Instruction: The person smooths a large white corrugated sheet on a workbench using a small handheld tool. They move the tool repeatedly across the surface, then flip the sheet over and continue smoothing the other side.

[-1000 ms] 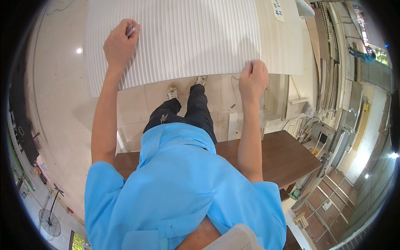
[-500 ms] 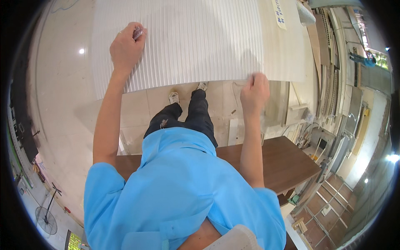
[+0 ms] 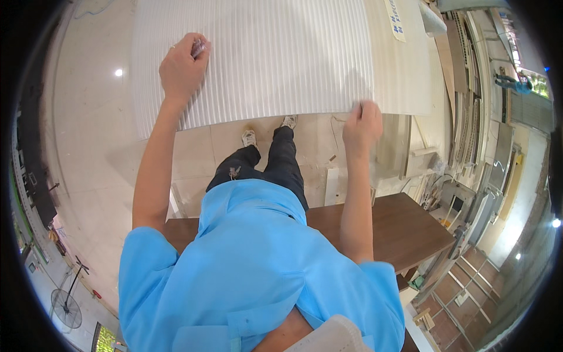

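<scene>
A large white ribbed panel (image 3: 275, 64) lies before me, its near edge above my feet. Over its left part is my left hand (image 3: 185, 67), fingers curled closed around a small, clear, crumpled-looking piece of plastic (image 3: 199, 48). My right hand (image 3: 362, 128) is at the near edge towards the right, where the ribbed surface meets a smooth pale strip (image 3: 402, 76). Its fingers are pinched together and slightly blurred; what they hold, if anything, I cannot make out. A pale label (image 3: 394, 20) with blue handwriting sits on the smooth strip.
Behind me stands a dark brown tabletop (image 3: 404, 232). Long boards and strips (image 3: 466, 88) lean along the right side, with a metal frame (image 3: 469, 281) lower down. A standing fan (image 3: 66, 308) is at the lower left. Pale tiled floor (image 3: 88, 135) lies to the left.
Both hands have shifted very slightly rightwards in the picture, along with the whole scene. Their grips look the same.
</scene>
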The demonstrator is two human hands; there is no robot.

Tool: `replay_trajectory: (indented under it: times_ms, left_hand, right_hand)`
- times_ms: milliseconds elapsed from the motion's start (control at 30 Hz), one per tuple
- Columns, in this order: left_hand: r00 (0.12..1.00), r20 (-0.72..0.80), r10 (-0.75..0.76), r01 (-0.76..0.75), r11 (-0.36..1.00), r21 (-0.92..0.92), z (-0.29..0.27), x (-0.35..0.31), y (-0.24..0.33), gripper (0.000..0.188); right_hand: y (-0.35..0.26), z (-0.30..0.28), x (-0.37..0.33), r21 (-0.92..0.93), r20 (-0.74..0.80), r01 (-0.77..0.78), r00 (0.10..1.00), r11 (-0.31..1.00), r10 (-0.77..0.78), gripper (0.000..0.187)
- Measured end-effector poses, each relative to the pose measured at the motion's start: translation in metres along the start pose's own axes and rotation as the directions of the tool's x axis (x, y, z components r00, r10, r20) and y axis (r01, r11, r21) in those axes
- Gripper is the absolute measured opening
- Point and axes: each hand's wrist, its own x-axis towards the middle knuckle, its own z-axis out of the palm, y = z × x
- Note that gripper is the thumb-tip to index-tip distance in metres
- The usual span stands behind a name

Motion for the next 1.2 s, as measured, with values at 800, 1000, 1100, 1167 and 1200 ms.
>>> replay_trajectory:
  times_ms: [800,1000,1100,1167,1200]
  left_hand:
    - [1.0,0.006,-0.017,0.016,0.999,0.036,0.0,0.001,0.002,0.014]
    - [1.0,0.002,-0.001,0.001,0.999,0.044,-0.001,0.002,0.003,0.014]
    - [1.0,0.021,-0.023,0.022,0.999,0.047,0.0,0.002,0.002,0.014]
    - [0.999,0.024,-0.029,0.028,0.999,0.036,0.0,0.002,0.002,0.014]
    - [0.999,0.018,-0.029,0.028,0.999,0.028,0.0,0.002,0.001,0.014]
  right_hand:
    - [0.004,0.002,0.0,0.004,0.054,0.002,0.999,1.0,-0.002,0.004]
    - [0.005,-0.011,-0.016,0.019,0.003,0.067,0.998,0.998,-0.067,0.005]
    - [0.008,-0.026,-0.045,0.005,0.239,-0.199,0.952,0.98,0.192,0.005]
    - [0.011,-0.026,-0.054,0.19,0.141,-0.259,0.962,0.947,0.235,0.005]
    - [0.012,-0.025,-0.055,0.282,0.119,-0.29,0.956,0.915,0.267,0.006]
